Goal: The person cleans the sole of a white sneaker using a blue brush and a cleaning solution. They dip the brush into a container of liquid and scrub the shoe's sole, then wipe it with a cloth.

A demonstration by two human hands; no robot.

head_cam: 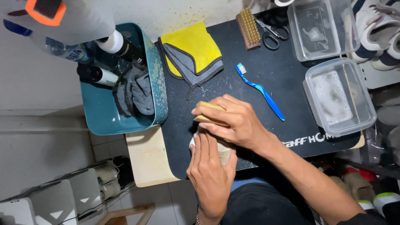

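the right hand (233, 121) is clamped on a wooden brush (207, 113), fingers curled over its top, pressing it down on a pale shoe (224, 151) of which only a strip shows between the two hands. the left hand (210, 168) comes up from below and wraps that shoe, fingers laid flat along its near side and closed around it. the two hands are together, nearly touching, over the front edge of a black mat (266, 83) that covers a small wooden table (148, 156).

on the mat, just past the right hand, lies a blue toothbrush (260, 89), bristles toward the far side. further back sits a folded cloth (193, 52), yellow on one face and grey on the other, and beside it a second wooden brush (249, 28) with its bristles up, next to black scissors (271, 35). at the right edge of the mat stand two clear plastic tubs: the near tub (339, 96) holds foamy water, the far tub (318, 27) has only a little foam at its bottom.

left of the mat a teal basin (102, 112) holds a grey rag (135, 93) and two dark bottles (98, 76) with white labels. a clear spray bottle (58, 21) with an orange part looms blurred at the top left, very close to the camera. white sneakers (377, 29) rest at the top right, and more shoes (106, 179) stand on the floor at the lower left.
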